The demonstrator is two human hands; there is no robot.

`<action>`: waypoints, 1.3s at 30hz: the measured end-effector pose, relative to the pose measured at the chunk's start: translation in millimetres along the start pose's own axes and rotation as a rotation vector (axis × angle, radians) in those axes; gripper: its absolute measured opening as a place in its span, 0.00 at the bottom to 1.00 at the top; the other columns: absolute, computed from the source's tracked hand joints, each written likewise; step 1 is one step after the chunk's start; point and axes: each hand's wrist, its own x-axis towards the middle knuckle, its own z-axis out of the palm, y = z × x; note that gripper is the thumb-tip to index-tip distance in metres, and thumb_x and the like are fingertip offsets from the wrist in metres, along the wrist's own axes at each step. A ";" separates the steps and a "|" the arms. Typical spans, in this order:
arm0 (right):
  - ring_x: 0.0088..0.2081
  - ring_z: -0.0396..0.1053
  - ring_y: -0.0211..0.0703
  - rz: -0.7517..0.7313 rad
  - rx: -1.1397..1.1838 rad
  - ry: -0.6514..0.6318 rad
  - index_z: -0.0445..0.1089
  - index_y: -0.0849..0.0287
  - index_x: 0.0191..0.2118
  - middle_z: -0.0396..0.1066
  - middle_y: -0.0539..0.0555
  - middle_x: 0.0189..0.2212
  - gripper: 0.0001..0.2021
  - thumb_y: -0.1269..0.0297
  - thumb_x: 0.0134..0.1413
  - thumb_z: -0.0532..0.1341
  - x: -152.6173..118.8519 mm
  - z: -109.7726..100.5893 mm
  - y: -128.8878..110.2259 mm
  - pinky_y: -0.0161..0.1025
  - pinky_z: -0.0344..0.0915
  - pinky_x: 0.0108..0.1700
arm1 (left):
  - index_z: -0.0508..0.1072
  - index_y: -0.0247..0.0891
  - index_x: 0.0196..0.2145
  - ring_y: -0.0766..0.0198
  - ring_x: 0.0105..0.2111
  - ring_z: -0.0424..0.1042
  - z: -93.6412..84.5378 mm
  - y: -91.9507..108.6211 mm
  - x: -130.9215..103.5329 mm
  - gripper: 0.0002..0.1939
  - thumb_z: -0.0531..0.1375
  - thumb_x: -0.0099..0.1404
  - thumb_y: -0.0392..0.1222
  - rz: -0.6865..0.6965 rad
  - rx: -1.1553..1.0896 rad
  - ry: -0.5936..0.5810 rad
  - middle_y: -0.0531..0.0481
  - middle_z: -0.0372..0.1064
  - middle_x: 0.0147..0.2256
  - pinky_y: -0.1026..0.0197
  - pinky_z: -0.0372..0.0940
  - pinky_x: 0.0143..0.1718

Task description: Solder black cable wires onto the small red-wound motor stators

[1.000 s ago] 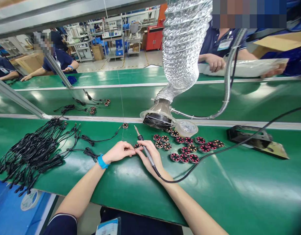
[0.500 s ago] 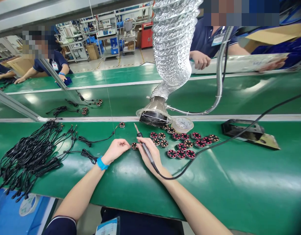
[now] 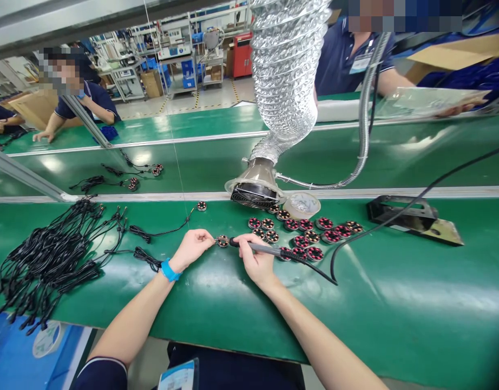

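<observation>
Lying coil ring (image 3: pixel 222 241): on green bench (image 3: pixel 217 303)
Left hand (image 3: pixel 196 246): fingertips pinched together beside ring, contents too small to tell
Right hand (image 3: pixel 255 260): gripping soldering iron (image 3: pixel 266 248), aimed at ring
Iron: probably soldering step; next, needing steady contact

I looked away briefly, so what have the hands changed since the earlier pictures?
The right hand swung the soldering iron from pointing away to pointing left, toward the round part. The left hand stays pinched beside that part; the cable pile lies as before.
</observation>
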 end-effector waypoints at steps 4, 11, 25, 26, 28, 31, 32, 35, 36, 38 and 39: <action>0.24 0.70 0.41 -0.004 -0.010 -0.028 0.73 0.56 0.32 0.69 0.49 0.19 0.13 0.60 0.64 0.55 0.4 -0.2 -0.6 0.38 0.68 0.29 | 0.72 0.34 0.25 0.72 0.18 0.53 -0.4 -2.4 1.3 0.09 0.62 0.54 0.44 -0.002 0.005 0.006 0.58 0.58 0.18 0.66 0.49 0.21; 0.25 0.71 0.42 -0.004 -0.010 -0.035 0.74 0.56 0.32 0.70 0.50 0.20 0.13 0.60 0.64 0.55 -1.2 0.4 1.3 0.39 0.69 0.31 | 0.73 0.34 0.25 0.72 0.18 0.53 -1.0 -3.4 1.3 0.10 0.61 0.55 0.44 0.009 0.017 0.006 0.58 0.58 0.18 0.66 0.49 0.21; 0.25 0.70 0.41 0.001 0.029 0.051 0.73 0.58 0.33 0.70 0.51 0.21 0.13 0.59 0.65 0.55 -0.4 1.0 0.9 0.37 0.64 0.27 | 0.72 0.34 0.25 0.72 0.18 0.53 0.6 0.0 0.6 0.12 0.62 0.54 0.47 0.003 0.017 0.006 0.58 0.58 0.17 0.66 0.48 0.21; 0.25 0.70 0.41 0.003 0.027 0.049 0.73 0.58 0.33 0.70 0.50 0.21 0.13 0.59 0.65 0.55 -0.6 1.1 1.3 0.37 0.64 0.27 | 0.72 0.34 0.25 0.72 0.18 0.53 0.6 0.3 0.5 0.12 0.62 0.54 0.46 0.003 0.016 0.007 0.58 0.58 0.17 0.66 0.48 0.21; 0.25 0.70 0.40 0.005 0.025 0.046 0.73 0.58 0.33 0.70 0.50 0.21 0.13 0.59 0.65 0.55 -1.0 1.1 2.5 0.37 0.64 0.27 | 0.72 0.33 0.25 0.72 0.18 0.53 0.7 0.5 0.4 0.11 0.62 0.54 0.46 0.000 0.015 0.006 0.57 0.59 0.18 0.66 0.48 0.21; 0.24 0.69 0.40 0.005 0.010 0.042 0.73 0.58 0.33 0.70 0.50 0.21 0.13 0.59 0.65 0.55 -1.5 0.9 4.2 0.36 0.64 0.27 | 0.72 0.33 0.25 0.72 0.18 0.53 0.7 0.2 0.6 0.11 0.62 0.54 0.46 -0.008 0.018 0.004 0.57 0.59 0.18 0.66 0.48 0.21; 0.24 0.69 0.40 -0.001 0.001 0.040 0.73 0.58 0.34 0.70 0.50 0.21 0.14 0.59 0.65 0.55 -1.6 0.8 4.4 0.36 0.64 0.27 | 0.72 0.33 0.25 0.72 0.17 0.53 0.7 0.0 0.7 0.11 0.62 0.54 0.46 -0.009 0.018 0.003 0.57 0.59 0.18 0.66 0.48 0.21; 0.23 0.69 0.39 -0.025 -0.022 0.024 0.74 0.58 0.34 0.70 0.49 0.20 0.14 0.60 0.65 0.54 -1.4 0.7 3.1 0.36 0.64 0.27 | 0.72 0.34 0.25 0.72 0.17 0.53 0.7 -0.7 1.0 0.11 0.61 0.54 0.46 -0.007 0.018 -0.003 0.57 0.58 0.18 0.66 0.48 0.21; 0.22 0.69 0.39 -0.034 -0.027 0.017 0.74 0.58 0.33 0.70 0.49 0.20 0.13 0.60 0.65 0.54 -1.2 0.6 2.1 0.36 0.65 0.27 | 0.72 0.34 0.25 0.72 0.18 0.53 0.7 -1.0 1.1 0.11 0.61 0.54 0.46 -0.006 0.019 -0.004 0.58 0.58 0.18 0.66 0.48 0.21; 0.22 0.69 0.39 -0.046 -0.032 0.001 0.74 0.57 0.32 0.69 0.49 0.20 0.13 0.61 0.64 0.55 -0.7 0.3 -0.2 0.36 0.65 0.27 | 0.72 0.34 0.25 0.72 0.18 0.53 0.8 -1.5 1.2 0.11 0.61 0.54 0.46 -0.002 0.022 -0.006 0.58 0.58 0.18 0.66 0.48 0.21; 0.22 0.69 0.39 -0.053 -0.036 -0.006 0.74 0.57 0.32 0.69 0.49 0.19 0.12 0.61 0.64 0.55 -0.4 0.2 -1.4 0.37 0.65 0.27 | 0.72 0.34 0.25 0.72 0.18 0.53 0.7 -1.7 1.2 0.11 0.61 0.54 0.46 -0.002 0.025 -0.006 0.58 0.58 0.18 0.66 0.49 0.21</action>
